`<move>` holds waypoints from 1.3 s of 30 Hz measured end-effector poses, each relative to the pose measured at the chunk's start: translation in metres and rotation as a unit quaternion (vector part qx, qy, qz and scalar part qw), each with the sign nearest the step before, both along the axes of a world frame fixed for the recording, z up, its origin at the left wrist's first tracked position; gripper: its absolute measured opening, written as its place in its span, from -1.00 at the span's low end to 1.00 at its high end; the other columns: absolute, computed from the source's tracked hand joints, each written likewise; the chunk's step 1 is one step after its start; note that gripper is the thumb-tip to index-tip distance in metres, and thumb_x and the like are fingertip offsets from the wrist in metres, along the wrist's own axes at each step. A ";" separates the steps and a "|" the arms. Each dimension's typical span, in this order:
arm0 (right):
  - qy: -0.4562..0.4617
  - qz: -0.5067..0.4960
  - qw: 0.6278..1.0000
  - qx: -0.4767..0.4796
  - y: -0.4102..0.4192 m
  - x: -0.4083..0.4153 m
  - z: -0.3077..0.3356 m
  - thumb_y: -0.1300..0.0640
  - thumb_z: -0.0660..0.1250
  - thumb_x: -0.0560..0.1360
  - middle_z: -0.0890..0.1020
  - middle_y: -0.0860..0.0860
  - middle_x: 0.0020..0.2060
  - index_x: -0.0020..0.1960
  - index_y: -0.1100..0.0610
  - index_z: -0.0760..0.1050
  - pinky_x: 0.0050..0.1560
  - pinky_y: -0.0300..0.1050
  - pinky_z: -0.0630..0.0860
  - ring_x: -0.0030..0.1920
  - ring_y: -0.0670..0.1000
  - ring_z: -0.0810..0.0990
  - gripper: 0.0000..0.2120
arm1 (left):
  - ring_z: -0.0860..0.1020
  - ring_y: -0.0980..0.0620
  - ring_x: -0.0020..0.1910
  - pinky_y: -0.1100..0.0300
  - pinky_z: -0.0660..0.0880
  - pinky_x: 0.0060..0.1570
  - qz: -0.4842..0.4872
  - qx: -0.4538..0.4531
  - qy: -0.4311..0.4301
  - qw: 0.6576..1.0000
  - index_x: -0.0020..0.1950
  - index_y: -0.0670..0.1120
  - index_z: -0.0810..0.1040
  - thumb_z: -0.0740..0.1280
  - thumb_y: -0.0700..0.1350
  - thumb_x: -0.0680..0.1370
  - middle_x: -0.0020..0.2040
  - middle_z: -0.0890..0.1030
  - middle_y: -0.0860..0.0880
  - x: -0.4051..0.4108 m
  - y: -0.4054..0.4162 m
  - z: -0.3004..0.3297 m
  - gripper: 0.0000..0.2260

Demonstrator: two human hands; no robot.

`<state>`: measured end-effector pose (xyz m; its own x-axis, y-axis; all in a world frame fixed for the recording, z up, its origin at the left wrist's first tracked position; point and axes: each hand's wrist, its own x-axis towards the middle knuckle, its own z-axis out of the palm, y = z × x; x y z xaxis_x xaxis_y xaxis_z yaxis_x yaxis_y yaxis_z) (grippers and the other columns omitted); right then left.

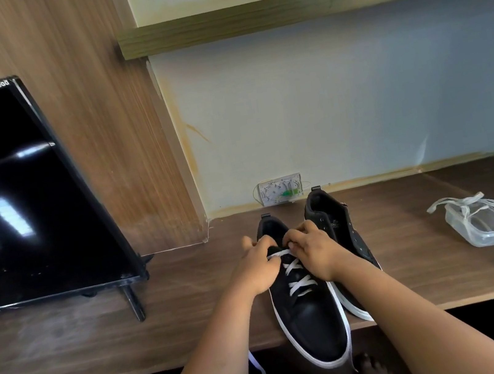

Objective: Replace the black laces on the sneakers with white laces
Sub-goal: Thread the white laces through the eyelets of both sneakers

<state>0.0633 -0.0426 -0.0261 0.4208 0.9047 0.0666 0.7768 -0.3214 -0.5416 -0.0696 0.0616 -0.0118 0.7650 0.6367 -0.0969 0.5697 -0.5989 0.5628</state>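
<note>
1. Sneakers sit side by side at the lower centre of the frame on a dark wooden desk, toes toward the camera and heels toward the wall.
2. The nearer black sneaker, with a white sole rim, overhangs the desk's front edge; a white lace crosses its eyelets in several rows.
3. The second sneaker lies just right of it and further back, touching it, largely hidden by the right forearm; no lace shows in its visible eyelets.
4. The left hand has its fingers curled at the top of the lacing, pinching the white lace near the tongue.
5. The right hand is curled opposite it, its fingertips also gripping the lace at the top eyelets.
6. One loose lace end hangs below the desk edge, left of the toe.
7. A clear plastic container stands at the right of the frame, well apart from the shoes, with another white lace draped over it.
8. A black flat-screen TV on a stand fills the left side.
9. A white wall socket plate sits behind the shoes.
</note>
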 end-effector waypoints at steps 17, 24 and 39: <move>0.040 -0.045 0.998 0.022 0.000 -0.004 0.006 0.08 0.06 0.66 0.42 0.10 -0.01 0.12 0.16 0.36 -0.04 -0.11 0.33 -0.02 0.14 0.47 -0.82 | 0.32 -0.06 0.20 0.12 0.31 -0.01 0.014 -0.025 -0.031 0.999 0.29 0.09 0.32 0.19 -0.09 0.53 0.08 0.28 -0.01 -0.007 0.003 -0.008 -0.67; 0.071 -0.078 0.994 0.011 -0.015 -0.001 0.010 -0.04 0.27 0.58 0.55 0.03 0.03 0.16 0.12 0.42 0.00 -0.17 0.41 0.01 0.02 0.53 -0.73 | 0.41 -0.02 0.16 0.08 0.38 0.14 0.026 -0.054 -0.059 0.996 0.32 0.07 0.27 0.23 -0.02 0.54 0.18 0.39 0.00 -0.010 0.002 -0.010 -0.64; 0.263 -0.125 0.956 -0.030 -0.032 -0.017 0.040 0.05 0.26 0.61 0.52 0.02 -0.42 -0.12 0.22 0.51 -0.39 -0.24 0.39 -0.45 -0.07 0.47 -0.74 | 0.55 -0.08 -0.14 0.15 0.45 -0.16 -0.030 -0.032 0.105 0.994 0.04 -0.19 0.57 0.15 -0.12 0.63 -0.04 0.63 -0.14 -0.033 -0.014 0.031 -0.77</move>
<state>0.0467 -0.0742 0.0144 0.5846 0.7676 -0.2628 0.2964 -0.5035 -0.8115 -0.1028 0.0472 0.0188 0.7598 0.5786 -0.2966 0.6431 -0.6015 0.4740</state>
